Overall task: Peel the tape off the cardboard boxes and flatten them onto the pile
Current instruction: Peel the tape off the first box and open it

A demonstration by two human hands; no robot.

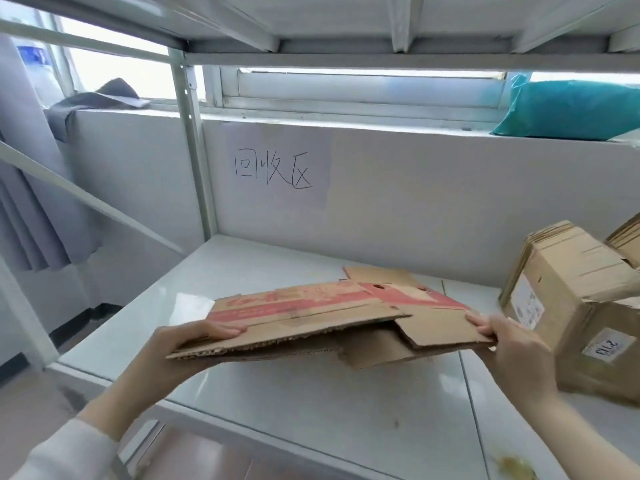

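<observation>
A flattened cardboard box [311, 317] with red printing hangs level just above the white shelf [242, 271]. My left hand [187, 344] grips its left end, thumb on top and fingers underneath. My right hand [505, 341] grips the right end, pinching a loose flap. At the right of the shelf stands an unflattened brown box [568, 306] with white labels, and a second box [627, 240] shows behind it at the frame edge.
A white wall with a handwritten paper sign [273, 171] backs the shelf. A metal upright [194, 150] stands at the back left and another shelf runs overhead. A teal bag [568, 109] lies on the window ledge. Yellowish debris [512, 465] sits at the shelf's front right.
</observation>
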